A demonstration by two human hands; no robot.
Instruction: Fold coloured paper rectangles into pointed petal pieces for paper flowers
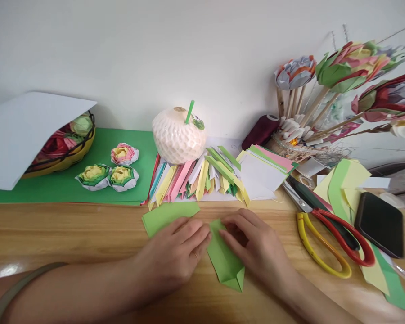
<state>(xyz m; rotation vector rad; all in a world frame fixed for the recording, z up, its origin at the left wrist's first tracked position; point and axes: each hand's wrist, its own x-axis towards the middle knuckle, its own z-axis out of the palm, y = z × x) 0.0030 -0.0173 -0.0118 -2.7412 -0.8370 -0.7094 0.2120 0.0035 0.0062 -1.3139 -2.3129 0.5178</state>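
A partly folded green paper piece (225, 258) lies on the wooden table between my hands, its lower end creased to a point. My right hand (256, 243) is curled with thumb and fingers closed on its upper right edge. My left hand (180, 247) rests palm down, fingers pressed together, with the fingertips at the piece's upper left edge. Whether anything is under those fingers is hidden. Partly beneath and behind my left hand lies a second light green sheet (168, 216).
Behind are folded paper strips (197, 177), a white textured pot (179, 135) and paper flowers (123, 176) on green sheets (97, 195). To the left, a basket (60, 164) stands under white paper. Scissors (324, 220), a phone (380, 223) and paper flowers on sticks (354, 67) are at the right.
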